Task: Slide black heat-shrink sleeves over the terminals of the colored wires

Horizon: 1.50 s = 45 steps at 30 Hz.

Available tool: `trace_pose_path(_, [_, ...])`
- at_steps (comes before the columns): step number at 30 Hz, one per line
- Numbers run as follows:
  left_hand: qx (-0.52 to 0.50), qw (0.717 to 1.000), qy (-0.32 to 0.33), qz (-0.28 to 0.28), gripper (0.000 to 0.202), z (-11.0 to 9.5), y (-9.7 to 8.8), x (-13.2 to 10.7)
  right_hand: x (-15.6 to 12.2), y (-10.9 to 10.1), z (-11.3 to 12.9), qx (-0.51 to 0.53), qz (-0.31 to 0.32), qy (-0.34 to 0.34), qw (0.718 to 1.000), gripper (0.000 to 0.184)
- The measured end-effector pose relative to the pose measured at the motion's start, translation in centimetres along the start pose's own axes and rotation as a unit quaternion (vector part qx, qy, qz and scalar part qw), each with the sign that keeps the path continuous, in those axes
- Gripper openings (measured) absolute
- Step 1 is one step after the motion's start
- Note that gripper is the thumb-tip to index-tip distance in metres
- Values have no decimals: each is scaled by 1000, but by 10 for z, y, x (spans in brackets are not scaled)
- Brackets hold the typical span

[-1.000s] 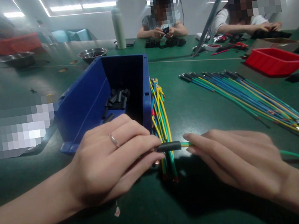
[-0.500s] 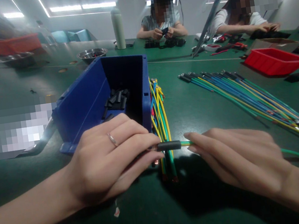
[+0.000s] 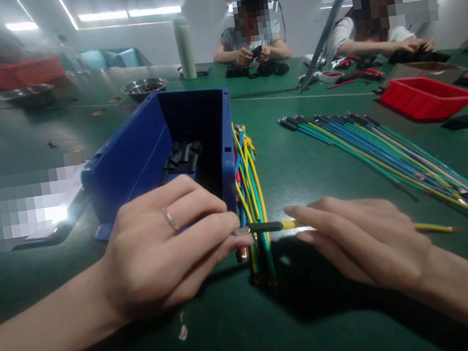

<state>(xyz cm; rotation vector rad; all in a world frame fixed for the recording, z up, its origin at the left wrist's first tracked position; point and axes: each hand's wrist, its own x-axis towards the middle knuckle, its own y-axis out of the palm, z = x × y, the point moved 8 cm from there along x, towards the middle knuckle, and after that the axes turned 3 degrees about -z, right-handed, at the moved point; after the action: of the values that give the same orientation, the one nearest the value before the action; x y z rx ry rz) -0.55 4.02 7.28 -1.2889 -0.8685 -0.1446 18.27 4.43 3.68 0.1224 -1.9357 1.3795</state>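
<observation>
Cable (image 3: 288,224) rolled, yellow up; blue bin (image 3: 127,155) holds black sleeves (image 3: 185,156).

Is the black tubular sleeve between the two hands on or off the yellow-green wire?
On. The black tubular sleeve covers part of the yellow-green wire, which shows beyond it toward the right hand.

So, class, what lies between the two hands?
In the head view, a black sleeve on a wire, in front of a bundle of coloured wires.

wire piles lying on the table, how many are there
2: one pile along the right side of the blue bin, the other pile fanned out farther right, near the red tray. The bin could hide more.
</observation>
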Motion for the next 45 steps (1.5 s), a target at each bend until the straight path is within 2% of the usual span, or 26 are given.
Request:
trace_pose_path(2, [1,1000,-11,-17,3,0,-2,2,1,-1,-3,-1,-10,-6,1000,19])
trace_pose_path(9, [-70,985,-83,-131,14,9,-13,5,-1,-6,-8,-36,-8,-92,995,8])
trace_pose_path(12, [-114,974,-126,-150,17,14,-17,0,-6,-9,-11,-50,-32,-100,993,8])
trace_pose_path(14, [-118,972,-126,-160,17,13,-20,-2,-9,-12,-12,-56,-55,-94,992,11])
trace_pose_path(17, [-89,979,-85,-166,8,5,-23,-4,-11,-14,-12,-67,-64,-90,992,14])
trace_pose_path(20, [-46,982,-84,-161,13,7,-22,-4,-9,-18,-14,-86,-74,-79,990,16])
trace_pose_path(22, [-2,981,-76,-177,8,6,-23,-5,-5,-24,-17,-108,-87,-59,989,16])
trace_pose_path(24, [58,982,-37,-175,1,-4,-22,-5,0,-28,-22,-137,-83,-32,987,16])
trace_pose_path(26, [97,992,46,-67,10,-23,-1,-4,6,-28,-28,-161,-59,1,985,17])
trace_pose_path(27, [102,992,65,-39,17,-31,6,-6,7,-28,-32,-169,-48,18,984,19])
trace_pose_path(29, [81,990,106,-39,26,-49,13,-9,7,-26,-43,-181,-29,61,981,24])
trace_pose_path(31, [67,982,178,-8,32,-69,25,-12,3,-21,-58,-176,-4,119,977,30])
trace_pose_path(32, [62,980,187,13,36,-73,31,-12,0,-17,-66,-162,11,153,975,32])
trace_pose_path(35, [35,985,166,44,46,-74,40,-7,-10,-6,-90,-65,59,249,964,36])
trace_pose_path(39, [2,991,133,29,51,-67,38,0,-17,-7,-109,56,62,352,932,42])
trace_pose_path(42, [-6,991,132,23,52,-66,37,2,-22,-4,-115,117,69,392,910,50])
trace_pose_path(45, [-7,991,132,27,52,-66,38,3,-26,5,-117,116,91,391,909,51])
